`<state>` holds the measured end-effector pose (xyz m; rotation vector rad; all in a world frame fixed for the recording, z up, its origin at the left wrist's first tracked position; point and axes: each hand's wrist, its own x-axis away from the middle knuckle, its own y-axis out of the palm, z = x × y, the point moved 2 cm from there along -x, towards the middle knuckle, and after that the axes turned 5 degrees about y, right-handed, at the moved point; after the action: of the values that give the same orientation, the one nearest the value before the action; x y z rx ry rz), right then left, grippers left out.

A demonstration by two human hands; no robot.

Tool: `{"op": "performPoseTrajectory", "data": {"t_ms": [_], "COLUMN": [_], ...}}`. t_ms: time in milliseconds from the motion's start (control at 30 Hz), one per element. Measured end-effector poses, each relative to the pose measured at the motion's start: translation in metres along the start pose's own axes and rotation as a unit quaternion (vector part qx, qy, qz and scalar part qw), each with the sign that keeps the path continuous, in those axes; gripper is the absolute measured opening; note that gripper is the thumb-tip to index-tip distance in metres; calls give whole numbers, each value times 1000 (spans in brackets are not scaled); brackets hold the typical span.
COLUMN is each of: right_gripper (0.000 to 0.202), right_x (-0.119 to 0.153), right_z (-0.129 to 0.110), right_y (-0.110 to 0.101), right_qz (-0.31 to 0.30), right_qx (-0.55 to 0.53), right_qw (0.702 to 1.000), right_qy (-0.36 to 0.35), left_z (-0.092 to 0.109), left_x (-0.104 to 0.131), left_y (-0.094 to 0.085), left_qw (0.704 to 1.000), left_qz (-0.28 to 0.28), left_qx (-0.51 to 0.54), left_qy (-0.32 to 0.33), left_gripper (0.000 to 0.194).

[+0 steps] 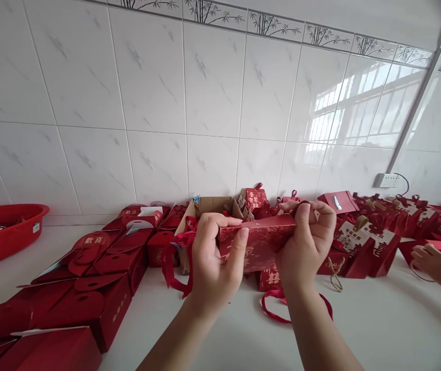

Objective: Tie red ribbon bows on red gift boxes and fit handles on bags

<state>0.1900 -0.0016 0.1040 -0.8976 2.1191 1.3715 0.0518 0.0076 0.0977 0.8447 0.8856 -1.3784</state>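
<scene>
A red gift box with gold printing is held up over the white table, in the middle of the head view. My left hand is closed on its left end, thumb on the near face and fingers along the upper edge. My right hand is closed at its right end, thumb and fingertips pinched near the top corner; what lies inside the pinch is partly hidden. Below, a loop of red ribbon lies on the table by my right wrist. Another red box shows partly beneath the held one.
Red boxes stand in rows at left, before a red plastic basin. Behind my hands is an open cardboard box with red ribbons over its side. Several red gift bags and another person's hand are at right.
</scene>
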Motion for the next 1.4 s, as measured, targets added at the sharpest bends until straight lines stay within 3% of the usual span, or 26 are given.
{"op": "performPoseTrajectory", "data": {"t_ms": [67,233,333,433,500,567,667,800,900,1033,1267,1400], "right_gripper": [6,6,11,12,15,11,1,10,10,12,15,16], "right_x": [-1,-7,-19,-32,-33,-26,-8,12,16,17,17,19], "right_z": [1,-2,-17,-41,-55,-68,-74,-64,-55,-49,-47,-47], "right_y": [0,0,-11,-29,-35,-34,-21,1,7,8,7,9], "right_qz": [0,-2,15,42,-47,-137,-235,-356,-343,-319,-302,-287], "right_qx": [-2,1,-8,-28,-24,-15,39,137,186,194,189,173], "right_qw": [1000,1000,1000,998,988,974,960,924,921,927,934,942], "right_qy": [-1,-9,-18,37,144,178,147,34,-26,-35,-32,-34], "left_z": [3,8,6,1,0,4,16,32,38,39,40,40], "left_x": [1,-4,-13,-20,-24,-25,-24,-19,-15,-10,-7,-8], "left_y": [1,-4,-20,-38,-48,-52,-51,-45,-41,-35,-32,-30], "left_qw": [1000,997,994,987,985,984,987,992,992,993,992,993], "left_qz": [13,0,48,99,117,126,118,76,30,-18,-2,-26], "left_qx": [-5,46,21,13,3,-13,-43,-97,-118,-97,-84,-31], "left_qy": [5,-56,-99,-130,-130,-123,-100,-30,32,72,95,108], "left_gripper": [4,9,14,20,22,22,20,14,9,4,6,11]}}
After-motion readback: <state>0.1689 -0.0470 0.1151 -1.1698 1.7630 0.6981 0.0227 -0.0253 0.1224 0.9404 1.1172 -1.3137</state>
